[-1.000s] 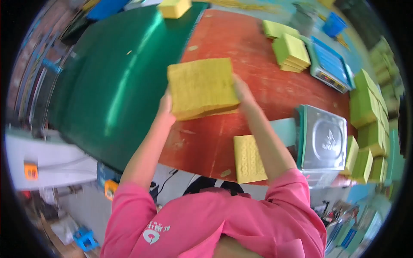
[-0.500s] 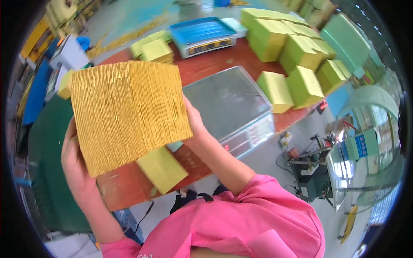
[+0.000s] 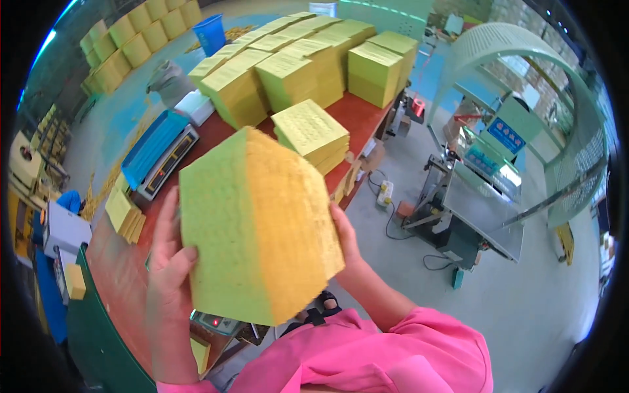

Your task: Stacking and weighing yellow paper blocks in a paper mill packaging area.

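Between my two hands I hold a thick stack of paper [image 3: 255, 226], lifted over the table and tilted. Its yellow-green face is turned to the left, and its golden, ridged edges show on the right. My left hand [image 3: 169, 262] grips the left side, thumb on the green face. Against the right edge presses my right hand [image 3: 347, 242], its fingertips partly hidden behind the stack. Just beyond is a shorter paper stack [image 3: 311, 131] on the red table [image 3: 121, 268]. Below the held stack, a corner of a scale [image 3: 219, 322] shows; the rest is covered.
Rows of tall paper stacks [image 3: 285, 78] fill the table's far end. To the left are a scale with a blue tray [image 3: 154, 152] and a small paper pile [image 3: 124, 213]. A metal machine [image 3: 488, 203] stands at right, with a power strip [image 3: 385, 193] on the floor.
My view has swung to the right. The held stack has turned, so its yellow-green face now shows beside the golden edges. Both hands still grip it.
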